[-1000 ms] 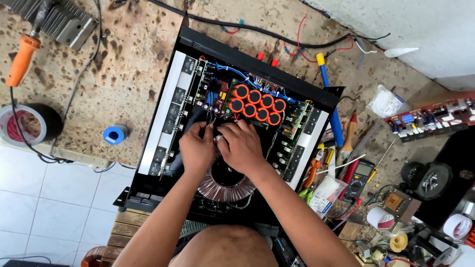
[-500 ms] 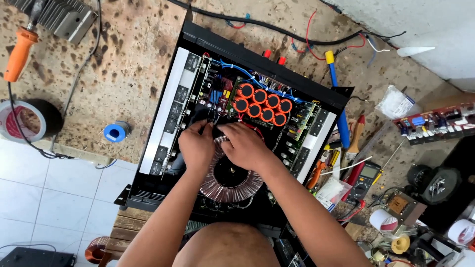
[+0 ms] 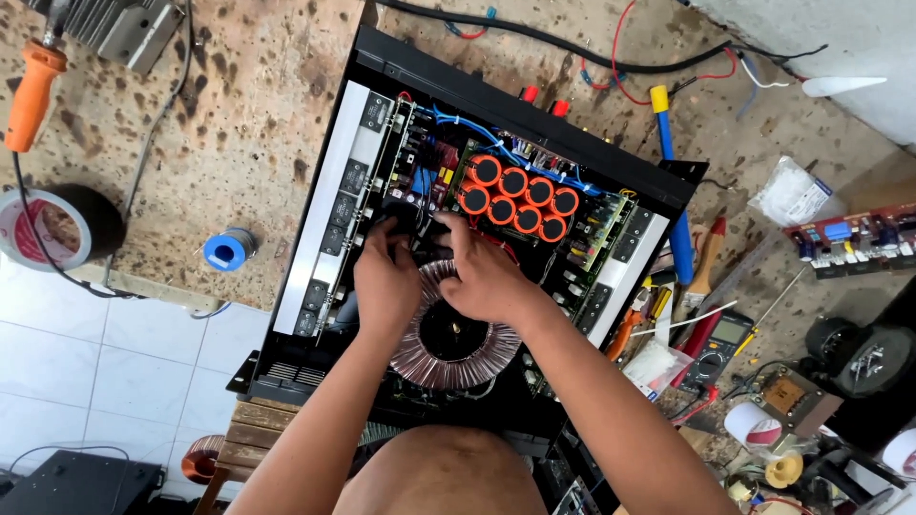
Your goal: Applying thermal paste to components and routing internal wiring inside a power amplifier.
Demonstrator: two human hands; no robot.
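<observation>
Both hands' grip on wiring – left hand (image 3: 385, 277), right hand (image 3: 482, 277); eight orange capacitors (image 3: 516, 197).

My speckled, stained workbench (image 3: 239, 124) carries the open black amplifier chassis (image 3: 534, 105), overhanging the near edge. Left of it sit a small blue solder spool (image 3: 230, 250), a roll of tape (image 3: 57, 227) and an orange-handled tool (image 3: 31, 95). On the right lie a blue-and-yellow screwdriver (image 3: 671, 181), a multimeter (image 3: 718, 345) and a red circuit board (image 3: 854, 238).

Both hands (image 3: 434, 277) shifted slightly toward the orange capacitors (image 3: 520, 197), fingers deeper among wiring
</observation>
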